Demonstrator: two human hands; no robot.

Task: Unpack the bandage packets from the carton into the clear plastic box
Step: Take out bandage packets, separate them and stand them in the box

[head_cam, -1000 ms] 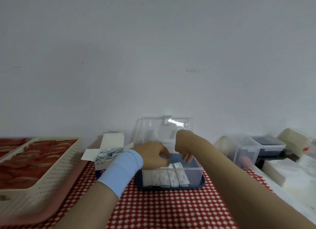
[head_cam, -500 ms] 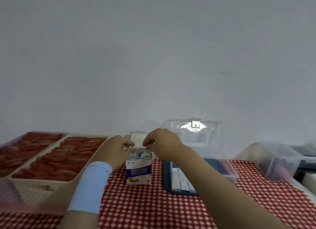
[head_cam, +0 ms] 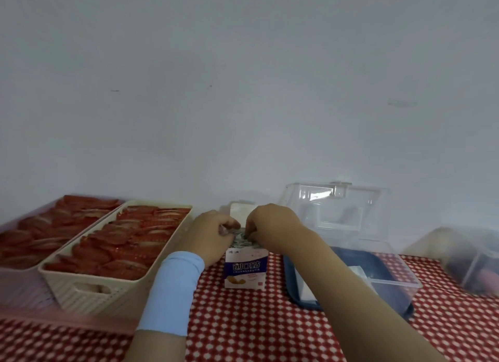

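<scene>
A small white and purple carton (head_cam: 246,267) stands upright on the red checked cloth, its top open and packed with bandage packets (head_cam: 243,240). My left hand (head_cam: 209,233) and my right hand (head_cam: 272,226) both sit at the carton's open top, fingers pinched into the packets. What each finger grips is partly hidden. To the right stands the clear plastic box (head_cam: 399,278) with a dark blue base and its lid (head_cam: 337,210) raised. White packets (head_cam: 305,283) lie inside it, partly behind my right forearm.
A cream perforated basket (head_cam: 89,288) full of red packets sits left, a pink tray (head_cam: 16,294) with more beside it. Another clear container (head_cam: 469,259) stands at the far right. A blue band wraps my left wrist. The wall is close behind.
Both hands left the clear box and went left to the carton. They now dig lower into its open top than half a second ago. The view swung left.
</scene>
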